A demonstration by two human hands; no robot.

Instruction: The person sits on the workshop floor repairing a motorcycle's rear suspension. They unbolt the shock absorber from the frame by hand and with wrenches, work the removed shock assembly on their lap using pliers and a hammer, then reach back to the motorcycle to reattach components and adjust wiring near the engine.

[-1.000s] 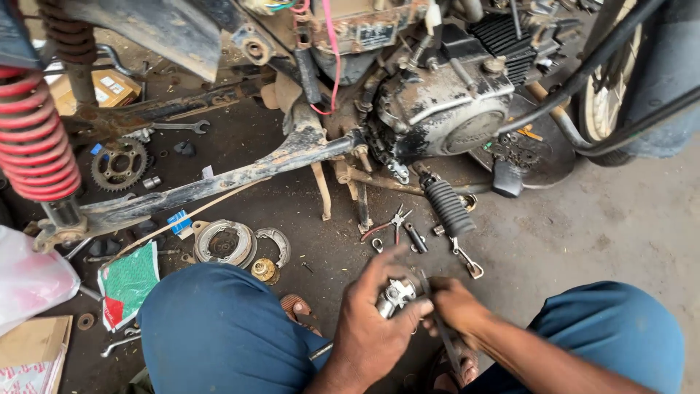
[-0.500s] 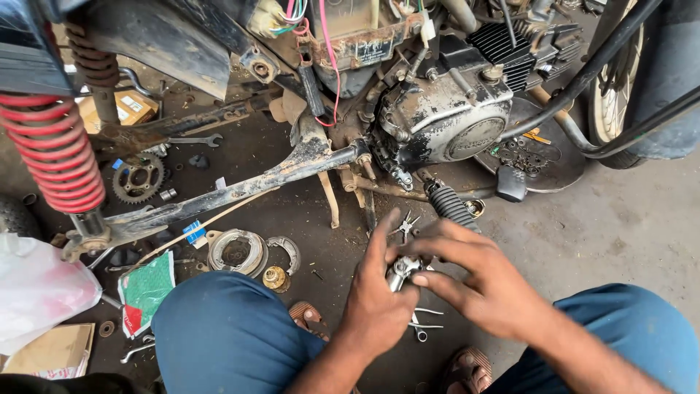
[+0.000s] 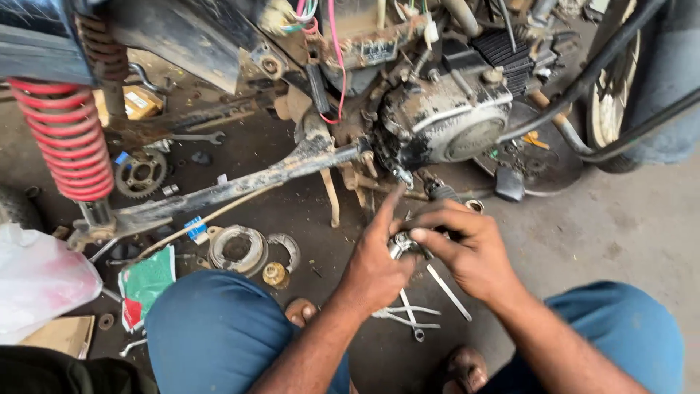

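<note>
Since the earlier frame both hands have moved farther from the person and now meet close under the engine [image 3: 445, 124] of the motorcycle. The left hand [image 3: 375, 266] and the right hand [image 3: 470, 252] are closed together on a small metal part [image 3: 402, 243], held above the oily floor between the two knees in blue trousers. The left fingers [image 3: 386, 211] point up toward the engine case, and the right fingers [image 3: 437, 237] curl over the part from the right.

The ribbed black footrest rubber that lay in plain view before is now mostly hidden behind the right hand. Pliers [image 3: 408, 315] and a slim spanner [image 3: 448, 292] lie on the floor just near of the hands. To the left, well apart, sit a round brake plate [image 3: 235, 249], a sprocket [image 3: 140, 174] and the red shock spring [image 3: 69, 138]. The swingarm [image 3: 240, 186] runs across just far of the hands, and the engine closes off the far side. The floor to the right, toward the wheel [image 3: 612, 109], is more open.
</note>
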